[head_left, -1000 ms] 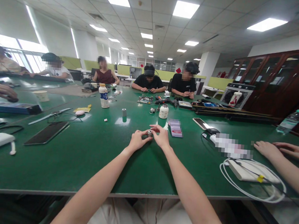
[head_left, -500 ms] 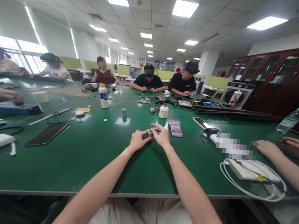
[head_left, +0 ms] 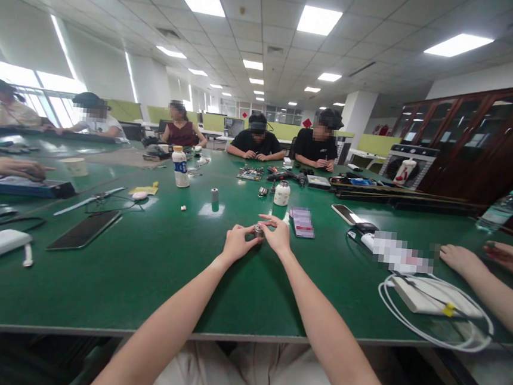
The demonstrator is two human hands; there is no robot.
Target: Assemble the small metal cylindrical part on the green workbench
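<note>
- Where the person's left hand (head_left: 236, 243) and right hand (head_left: 278, 237) come together over the green worktop (head_left: 140, 290), a small metal cylinder (head_left: 258, 232) sits between their fingers, looking upright, with its top end in sight.
- The left hand's fingers are closed on the cylinder from its left and near side, the thumb running across in front of its lower part.
- The right hand's fingers come in from the other side, thumb and forefinger bent toward the cylinder's top, the forefinger reaching above and past it; whether they press on it cannot be told.
- Between the fingers the cylinder's lower end is partly hidden, so it cannot be told whether it rests on the worktop.
- A second metal cylinder (head_left: 214, 195) stands upright on the worktop, beyond the left hand and off to its left, well apart from the fingers.
- A tiny white piece (head_left: 183, 208) lies to the left of that second cylinder and nearer the person.
- Beyond the right hand stands a white jar (head_left: 282, 193), with a phone showing a purplish screen (head_left: 302, 223) lying flat to the right of the hand.
- Farther left, a bottle with a blue label (head_left: 181, 168) stands upright, and a dark flat device (head_left: 85, 231) lies slantwise, well apart from the left hand.
- At the right, a co-worker's hand (head_left: 464, 260) rests near a white box (head_left: 438, 297) and a looped white cable (head_left: 384, 299).
</note>
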